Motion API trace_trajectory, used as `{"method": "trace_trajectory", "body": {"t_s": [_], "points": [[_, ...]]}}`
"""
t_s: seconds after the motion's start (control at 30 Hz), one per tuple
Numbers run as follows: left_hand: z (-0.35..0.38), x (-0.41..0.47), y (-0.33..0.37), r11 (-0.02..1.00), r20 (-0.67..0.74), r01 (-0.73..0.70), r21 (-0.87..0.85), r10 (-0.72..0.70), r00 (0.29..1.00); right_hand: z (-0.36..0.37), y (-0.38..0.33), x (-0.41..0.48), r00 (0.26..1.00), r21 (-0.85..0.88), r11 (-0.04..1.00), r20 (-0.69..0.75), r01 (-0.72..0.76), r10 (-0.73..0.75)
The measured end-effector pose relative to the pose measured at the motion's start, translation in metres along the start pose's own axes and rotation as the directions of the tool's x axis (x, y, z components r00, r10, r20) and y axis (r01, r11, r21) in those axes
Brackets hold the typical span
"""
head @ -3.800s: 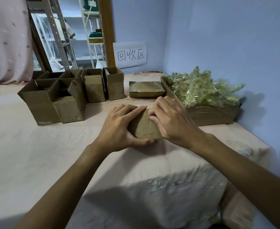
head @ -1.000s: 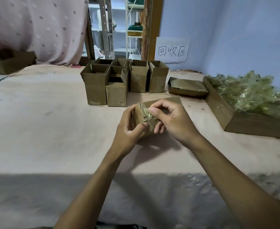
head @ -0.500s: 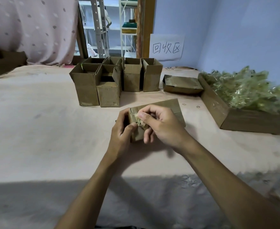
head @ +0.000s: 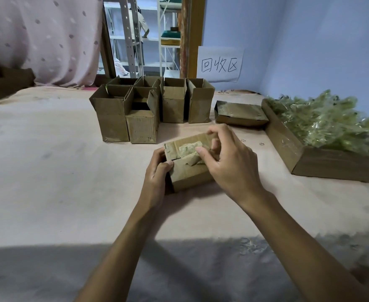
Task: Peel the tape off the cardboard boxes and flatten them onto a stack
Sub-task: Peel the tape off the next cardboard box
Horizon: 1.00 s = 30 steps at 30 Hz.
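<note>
Cardboard box (head: 190, 177) lies on the table (head: 48, 171), near the middle. The left hand (head: 157, 177) grips its left end, with the thumb on top. The right hand (head: 231, 164) pinches the crumpled tape (head: 187, 148) on the box top. Open boxes (head: 142, 110) stand behind it.

One legible marking is present. A white paper sheet (head: 220, 64) is fixed to the blue wall (head: 309, 40), just right of the wooden door frame (head: 192, 35) and behind the row of open cardboard boxes (head: 173, 107). The sheet carries three handwritten characters in thin dark strokes, set in a single horizontal line across its middle: 回收区. The sheet is plain white around them.
</note>
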State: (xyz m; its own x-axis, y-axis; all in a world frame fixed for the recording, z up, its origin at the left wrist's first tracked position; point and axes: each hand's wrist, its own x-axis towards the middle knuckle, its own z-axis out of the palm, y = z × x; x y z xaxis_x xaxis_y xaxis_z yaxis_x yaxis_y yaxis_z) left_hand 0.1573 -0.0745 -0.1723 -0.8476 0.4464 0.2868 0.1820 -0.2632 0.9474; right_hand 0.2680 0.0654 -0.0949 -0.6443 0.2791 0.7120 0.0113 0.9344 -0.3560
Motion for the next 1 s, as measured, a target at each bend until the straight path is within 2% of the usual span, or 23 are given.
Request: {"method": "trace_trajectory", "body": {"t_s": [0.13,0.23,0.33,0.4,0.57,0.8,0.93,1.0], "points": [[0.002,0.000,0.001,1.000,-0.020,-0.005,-0.006,0.005,1.000,0.002,0.002,-0.005,0.993,0.039,0.992,-0.041,0.116,-0.115],[0.001,0.001,0.001,1.000,-0.034,-0.002,-0.021,0.001,0.999,0.001,0.002,-0.008,0.994,0.074,0.991,-0.003,0.108,-0.109],[0.001,0.002,-0.001,0.999,-0.025,0.006,-0.037,-0.007,1.000,0.003,-0.001,-0.010,0.986,-0.035,0.992,0.121,0.119,-0.114],[0.001,0.001,0.000,0.999,-0.025,0.002,-0.039,-0.003,1.000,0.007,-0.006,-0.010,0.984,-0.102,0.988,0.149,0.116,-0.100],[-0.001,-0.002,0.002,0.999,-0.033,-0.009,-0.041,0.008,0.999,0.019,-0.018,-0.005,0.995,-0.146,0.985,0.050,0.095,-0.089],[0.000,-0.003,0.002,0.998,-0.015,-0.052,-0.021,0.052,0.999,0.019,-0.009,-0.005,0.993,-0.042,0.993,0.033,0.113,-0.112],[0.000,-0.006,0.001,0.997,0.009,-0.074,-0.022,0.074,0.997,0.012,-0.008,-0.005,0.992,0.018,0.998,0.113,0.059,-0.061],[0.000,-0.006,0.001,0.997,0.010,-0.075,-0.028,0.075,0.997,0.009,-0.012,-0.006,0.978,-0.045,0.997,0.206,0.055,-0.044]]}}
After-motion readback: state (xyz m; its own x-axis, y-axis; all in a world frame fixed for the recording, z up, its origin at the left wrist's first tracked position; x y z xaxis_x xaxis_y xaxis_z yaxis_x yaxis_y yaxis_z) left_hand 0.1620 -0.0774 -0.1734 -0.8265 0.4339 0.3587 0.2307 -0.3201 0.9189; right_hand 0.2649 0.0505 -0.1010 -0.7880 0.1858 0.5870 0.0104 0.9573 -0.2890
